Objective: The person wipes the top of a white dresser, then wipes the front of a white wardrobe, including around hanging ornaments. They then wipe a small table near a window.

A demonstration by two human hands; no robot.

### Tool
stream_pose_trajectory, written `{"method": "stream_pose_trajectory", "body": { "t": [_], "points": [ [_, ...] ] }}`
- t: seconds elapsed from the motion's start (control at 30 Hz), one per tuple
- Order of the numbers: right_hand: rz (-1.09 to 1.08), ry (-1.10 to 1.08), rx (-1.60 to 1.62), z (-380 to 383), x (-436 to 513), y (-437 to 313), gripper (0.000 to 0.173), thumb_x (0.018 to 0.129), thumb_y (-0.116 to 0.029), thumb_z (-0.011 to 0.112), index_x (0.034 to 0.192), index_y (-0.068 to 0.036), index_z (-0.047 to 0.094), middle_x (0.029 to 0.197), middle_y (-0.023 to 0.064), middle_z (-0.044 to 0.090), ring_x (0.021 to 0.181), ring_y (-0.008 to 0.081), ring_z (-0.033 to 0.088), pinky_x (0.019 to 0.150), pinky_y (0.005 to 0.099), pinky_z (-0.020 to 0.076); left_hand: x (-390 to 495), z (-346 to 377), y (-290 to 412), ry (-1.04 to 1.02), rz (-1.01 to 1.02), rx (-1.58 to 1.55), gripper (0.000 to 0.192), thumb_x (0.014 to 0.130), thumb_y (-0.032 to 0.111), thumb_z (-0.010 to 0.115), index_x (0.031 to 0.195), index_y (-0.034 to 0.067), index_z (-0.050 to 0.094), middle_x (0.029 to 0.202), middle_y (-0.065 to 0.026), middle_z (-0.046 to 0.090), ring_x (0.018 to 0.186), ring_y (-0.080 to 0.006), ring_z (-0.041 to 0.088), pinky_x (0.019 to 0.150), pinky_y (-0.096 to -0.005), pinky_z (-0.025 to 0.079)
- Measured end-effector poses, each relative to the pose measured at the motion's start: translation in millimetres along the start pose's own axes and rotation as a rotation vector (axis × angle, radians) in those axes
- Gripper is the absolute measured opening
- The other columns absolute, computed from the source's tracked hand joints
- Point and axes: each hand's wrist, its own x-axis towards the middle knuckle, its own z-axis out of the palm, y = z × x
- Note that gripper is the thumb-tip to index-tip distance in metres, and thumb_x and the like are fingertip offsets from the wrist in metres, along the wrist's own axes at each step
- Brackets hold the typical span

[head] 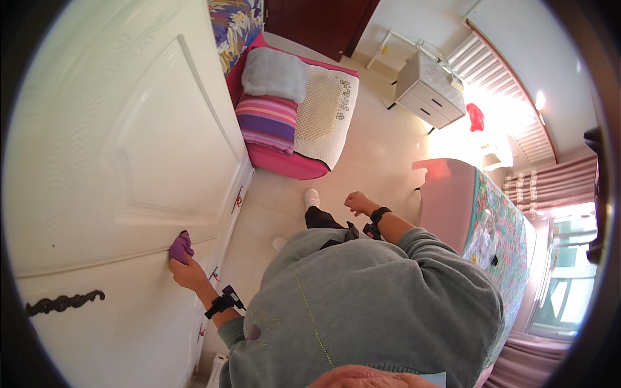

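My left hand (187,274) grips a bunched purple cloth (181,248) and holds it against the white panelled wardrobe door (160,145), near the groove between its panels. Below and to the left on the same white front is a dark ornate handle (65,303). My right hand (359,202) hangs over the tiled floor in front of my body, fingers loosely curled, with nothing seen in it. Each wrist wears a black strap with a small device.
A pink seat (310,167) bears a grey cushion (271,72) and a striped cushion (267,123). Farther off stands a white two-drawer cabinet (429,92). On the right, a bed with a floral cover (509,262) holds a clear plastic bag (482,242).
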Motion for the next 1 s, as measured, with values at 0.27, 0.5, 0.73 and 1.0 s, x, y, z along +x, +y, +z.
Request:
{"method": "stream_pose_trajectory", "body": {
  "t": [0.27, 0.5, 0.73, 1.0],
  "points": [
    [0.183, 0.086, 0.093, -10.1, -10.8, 78.9, 0.028, 0.087, -0.019, 0.054, 0.093, 0.006, 0.065, 0.082, 0.0170, 0.068, 0.068, 0.0289, 0.070, 0.056, 0.0397, 0.0591, 24.0, -16.7, 55.3, -0.302, -0.811, -1.029, 0.023, 0.084, 0.023, 0.071, 0.093, 0.001, 0.068, 0.077, -0.0029, 0.063, 0.049, -0.0105, 0.042, 0.044, -0.0225, 0.032],
    [0.223, 0.108, 0.147, -30.1, -0.8, 118.8, 0.027, 0.086, -0.018, 0.054, 0.099, 0.002, 0.066, 0.081, 0.0146, 0.068, 0.070, 0.0265, 0.071, 0.056, 0.0401, 0.0599, 84.4, -69.8, 150.2, 0.158, -0.458, -1.068, 0.033, 0.081, 0.026, 0.077, 0.093, -0.004, 0.068, 0.080, -0.0079, 0.065, 0.054, -0.0120, 0.045, 0.048, -0.0236, 0.037],
    [0.285, 0.188, 0.399, -47.4, -6.3, 165.0, 0.028, 0.085, -0.019, 0.057, 0.096, 0.005, 0.065, 0.079, 0.0157, 0.066, 0.067, 0.0277, 0.068, 0.056, 0.0413, 0.0598, 124.2, -119.9, 190.8, 0.496, -0.345, -0.963, 0.043, 0.076, 0.029, 0.082, 0.095, -0.006, 0.070, 0.082, -0.0153, 0.069, 0.061, -0.0184, 0.060, 0.053, -0.0264, 0.048],
    [0.388, 0.246, 0.562, -85.9, -8.7, 218.2, 0.027, 0.087, -0.015, 0.054, 0.096, 0.009, 0.063, 0.081, 0.0200, 0.065, 0.063, 0.0321, 0.065, 0.051, 0.0419, 0.0544, 145.2, -127.6, 277.0, 0.685, 0.210, -0.958, 0.015, 0.081, 0.009, 0.070, 0.085, -0.006, 0.069, 0.077, -0.0172, 0.069, 0.066, -0.0275, 0.065, 0.065, -0.0358, 0.056]
  ]
}}
